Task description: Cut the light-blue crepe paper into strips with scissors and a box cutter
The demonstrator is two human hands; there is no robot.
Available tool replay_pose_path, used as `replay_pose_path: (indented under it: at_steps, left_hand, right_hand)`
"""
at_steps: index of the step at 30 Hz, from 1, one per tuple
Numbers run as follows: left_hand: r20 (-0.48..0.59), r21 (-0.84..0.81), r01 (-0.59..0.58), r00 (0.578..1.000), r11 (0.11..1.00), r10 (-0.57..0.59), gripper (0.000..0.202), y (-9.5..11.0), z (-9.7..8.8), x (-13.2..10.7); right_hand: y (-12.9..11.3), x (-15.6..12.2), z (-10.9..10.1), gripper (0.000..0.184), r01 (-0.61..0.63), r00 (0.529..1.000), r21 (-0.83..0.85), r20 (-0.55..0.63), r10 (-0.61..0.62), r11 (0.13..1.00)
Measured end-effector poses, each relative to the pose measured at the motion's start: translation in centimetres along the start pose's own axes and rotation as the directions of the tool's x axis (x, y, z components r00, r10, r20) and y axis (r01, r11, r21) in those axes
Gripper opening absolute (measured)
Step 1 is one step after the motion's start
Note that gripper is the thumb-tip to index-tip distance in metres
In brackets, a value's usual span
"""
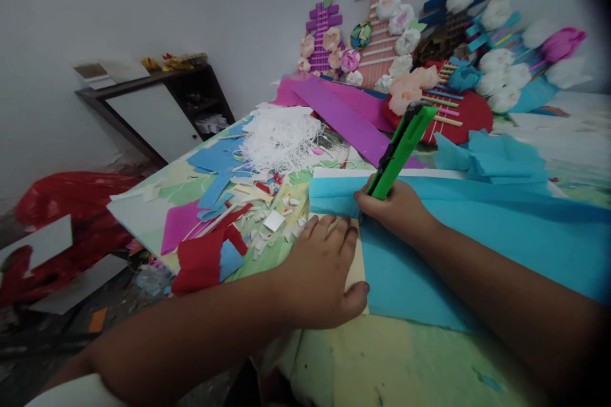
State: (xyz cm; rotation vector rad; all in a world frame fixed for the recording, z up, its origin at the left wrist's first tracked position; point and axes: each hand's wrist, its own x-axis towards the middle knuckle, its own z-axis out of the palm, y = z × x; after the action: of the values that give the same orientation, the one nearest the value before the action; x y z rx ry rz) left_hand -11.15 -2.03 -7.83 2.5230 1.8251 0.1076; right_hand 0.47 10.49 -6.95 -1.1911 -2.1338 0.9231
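Observation:
My right hand (pixel 398 210) is closed around a green box cutter (pixel 403 152), its tip pointing down at the blue crepe paper (pixel 429 248). The cutter's tip meets the paper near the edge of a cream-coloured card strip (pixel 356 264). My left hand (pixel 324 273) lies flat on that strip, fingers spread, just left of the cutter. Blue paper runs to the right under my right forearm, and a folded end of it lies beyond the strip. A white sheet edge (pixel 344 172) shows behind the blue paper.
Paper scraps (pixel 274 221), red paper (pixel 200 261) and a heap of white string (pixel 281 137) lie to the left. Purple strips (pixel 344 114) lie farther back. Flower-decorated guitar-like crafts (pixel 382 32) lean on the wall. A dark cabinet (pixel 162 108) stands at far left.

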Motion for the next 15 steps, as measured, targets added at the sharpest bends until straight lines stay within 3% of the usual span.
replay_pose_path:
  at_steps: [8, 15]
  left_hand:
    - [0.039, 0.021, -0.002, 0.999, 1.000, 0.001, 0.069, -0.06, -0.28, 0.02]
    - [0.034, 0.009, -0.002, 0.999, 1.000, 0.002, 0.070, -0.06, -0.03, 0.08]
  right_hand:
    - [0.75, 0.12, -0.22, 0.025, -0.061, 0.998, 0.110, -0.003, 0.061, 0.992]
    - [0.80, 0.19, -0.18, 0.026, -0.062, 0.998, 0.101, 0.022, 0.060, 0.993]
